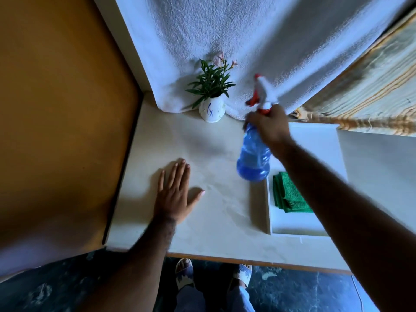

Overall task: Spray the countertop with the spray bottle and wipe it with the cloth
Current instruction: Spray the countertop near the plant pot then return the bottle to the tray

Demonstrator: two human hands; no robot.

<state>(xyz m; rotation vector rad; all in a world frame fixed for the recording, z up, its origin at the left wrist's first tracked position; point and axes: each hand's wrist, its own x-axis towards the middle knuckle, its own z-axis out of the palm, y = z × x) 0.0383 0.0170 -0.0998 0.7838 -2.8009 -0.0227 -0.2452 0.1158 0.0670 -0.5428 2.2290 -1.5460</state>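
My right hand (269, 126) grips the neck of a blue spray bottle (253, 157) with a white and red trigger head, held in the air above the pale countertop (213, 224). The bottle is blurred and its nozzle points toward the back wall. My left hand (174, 193) lies flat on the countertop with fingers spread, holding nothing. A folded green cloth (289, 194) rests in a white tray (301, 230) to the right, partly hidden by my right forearm.
A white vase with a green plant (211, 109) stands at the back of the countertop against a white towel (225, 30) hung on the wall. A striped fabric (364, 93) hangs at the right. An orange wall borders the left side. The counter's front edge runs above my feet.
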